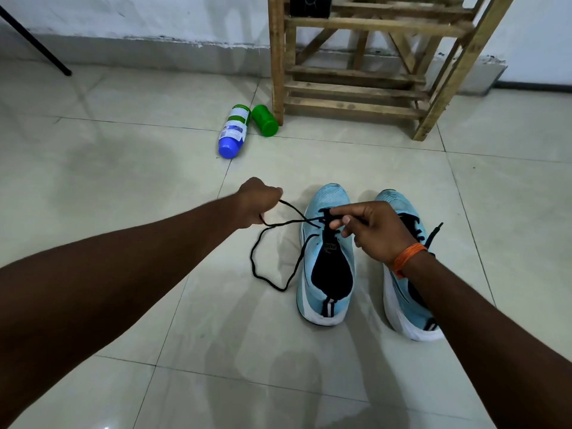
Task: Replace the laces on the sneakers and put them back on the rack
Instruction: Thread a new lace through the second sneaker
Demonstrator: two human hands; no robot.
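Black lace [252, 257] is going into the pale-blue sneaker [332, 198]!
Left hand [257, 201] is gripping one strand in a fist; right hand [374, 230] is pinching another at the eyelets.

- A plain room of a home is suggested, seen from low over the floor.
- The floor [123, 181] is laid with large, glossy, pale tiles, parted by thin dark joints.
- A white painted wall [154, 13] is seen at the back, with a roughly edged grey band [154, 54] along its foot.
- A slatted wooden rack [356, 88] of rough timber is stood against that wall.
- A pair of light-blue sneakers [332, 196] is set on the tiles near the rack.
- A white bottle with a blue cap [233, 131] and a green container [264, 120] are left lying on the floor just beside the rack's leg.
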